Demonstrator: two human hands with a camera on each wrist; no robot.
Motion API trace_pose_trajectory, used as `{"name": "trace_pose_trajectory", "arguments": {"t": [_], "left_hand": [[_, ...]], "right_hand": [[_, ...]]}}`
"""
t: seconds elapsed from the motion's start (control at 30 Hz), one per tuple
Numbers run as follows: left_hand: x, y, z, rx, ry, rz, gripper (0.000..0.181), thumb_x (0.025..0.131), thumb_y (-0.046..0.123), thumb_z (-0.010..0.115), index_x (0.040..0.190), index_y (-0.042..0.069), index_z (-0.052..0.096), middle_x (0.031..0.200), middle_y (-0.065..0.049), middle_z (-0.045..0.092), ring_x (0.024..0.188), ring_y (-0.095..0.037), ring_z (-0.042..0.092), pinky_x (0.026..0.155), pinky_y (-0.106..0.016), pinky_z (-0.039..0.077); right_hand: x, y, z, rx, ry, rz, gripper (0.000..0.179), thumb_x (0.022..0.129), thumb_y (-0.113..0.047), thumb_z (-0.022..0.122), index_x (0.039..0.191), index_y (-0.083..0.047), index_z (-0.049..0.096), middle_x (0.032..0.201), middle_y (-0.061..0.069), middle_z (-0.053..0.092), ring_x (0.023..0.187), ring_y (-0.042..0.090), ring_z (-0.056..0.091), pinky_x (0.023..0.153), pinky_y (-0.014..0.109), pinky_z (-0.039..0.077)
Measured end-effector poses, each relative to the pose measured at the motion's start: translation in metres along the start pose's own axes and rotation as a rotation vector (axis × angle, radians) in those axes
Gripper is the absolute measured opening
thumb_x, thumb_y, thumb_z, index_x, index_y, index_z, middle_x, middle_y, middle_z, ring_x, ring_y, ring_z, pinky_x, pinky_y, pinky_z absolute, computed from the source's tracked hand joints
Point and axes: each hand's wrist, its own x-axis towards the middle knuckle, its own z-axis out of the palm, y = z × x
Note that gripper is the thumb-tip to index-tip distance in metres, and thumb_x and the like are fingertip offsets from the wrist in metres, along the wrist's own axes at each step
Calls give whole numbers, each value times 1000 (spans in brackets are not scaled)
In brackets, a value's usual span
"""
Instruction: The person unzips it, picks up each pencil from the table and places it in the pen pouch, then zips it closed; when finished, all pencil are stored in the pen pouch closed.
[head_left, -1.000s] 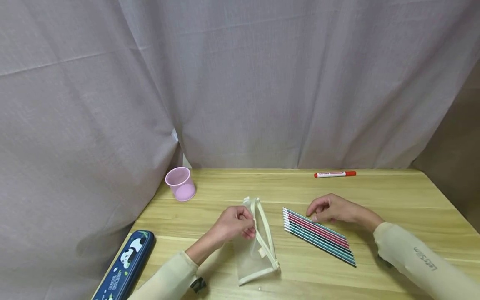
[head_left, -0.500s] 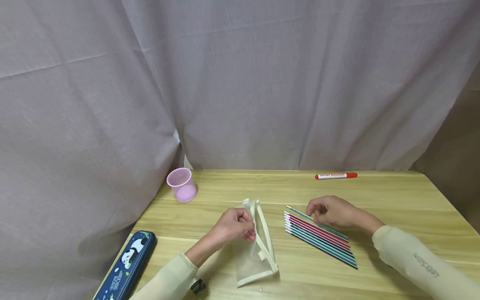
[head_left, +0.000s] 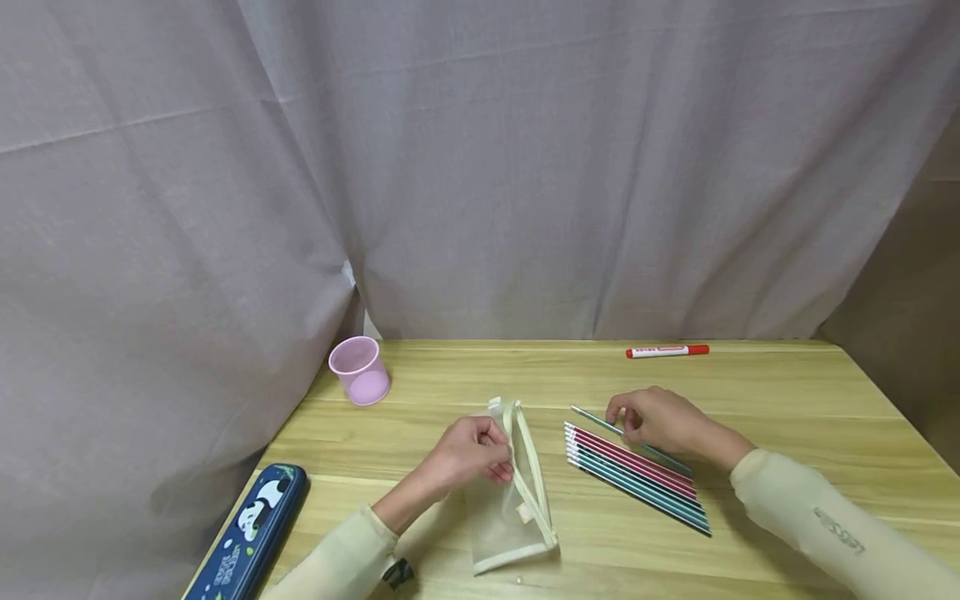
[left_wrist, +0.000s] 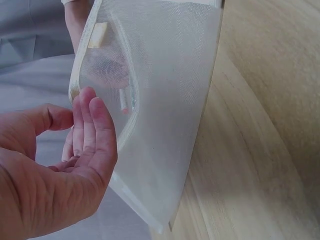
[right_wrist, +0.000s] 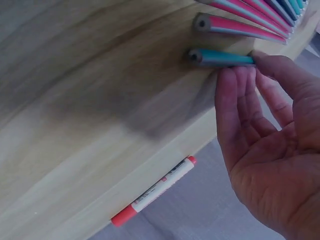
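Note:
A cream mesh zip pouch (head_left: 495, 525) stands partly open near the middle of the table. My left hand (head_left: 472, 450) pinches its zipper edge; in the left wrist view the fingers (left_wrist: 102, 125) and thumb sit either side of that edge. To the right, my right hand (head_left: 663, 419) pinches a teal pencil (right_wrist: 220, 57) between thumb and fingertips. That pencil is angled away from a slanted row of red, dark and teal pencils (head_left: 637, 479), its white eraser end pointing to the back left. Its unsharpened end shows in the right wrist view.
A pink cup (head_left: 358, 371) stands at the back left. At the back edge lies a red-and-white marker (head_left: 667, 352). A dark blue panda pencil case (head_left: 251, 533) lies along the left edge. Grey curtain (head_left: 480, 167) hangs behind the table.
My right hand has taken hold of the teal pencil at the row's far side and drawn it away from the others. The left hand keeps its grip on the pouch.

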Motion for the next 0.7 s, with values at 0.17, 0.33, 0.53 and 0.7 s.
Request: {"name": "trace_pose_trajectory", "arguments": {"t": [0.17,0.33,0.53,0.7], "left_hand": [[1,1,0,-4,0,-1,9,90,-3,66,97,-8,64,77,-16,74,63,-17,73,67,-37,70],[3,0,0,-14,-6,-5,8,91,-3,66,97,-7,64,76,-13,73,63,-16,73,67,-36,70],[4,2,1,-6,-6,1,6,90,-4,64,95,-7,64,75,-12,74,63,-16,72,67,-37,70],[5,3,2,-1,-3,2,6,90,-4,64,96,-7,64,76,-13,73,63,-16,72,67,-37,70]], "right_hand": [[0,-4,-10,-75,62,-47,39,83,-1,74,118,-19,73,77,-13,63,68,2,52,60,20,44],[0,-18,-22,-5,192,-107,41,84,-3,76,120,-21,70,84,-11,64,69,1,57,61,21,48],[2,-45,-23,274,316,-169,41,82,4,71,118,-15,67,91,-1,68,76,4,63,61,22,55],[2,-68,-15,672,326,-166,40,87,10,66,123,-6,61,97,13,66,79,11,67,51,36,64]]}}
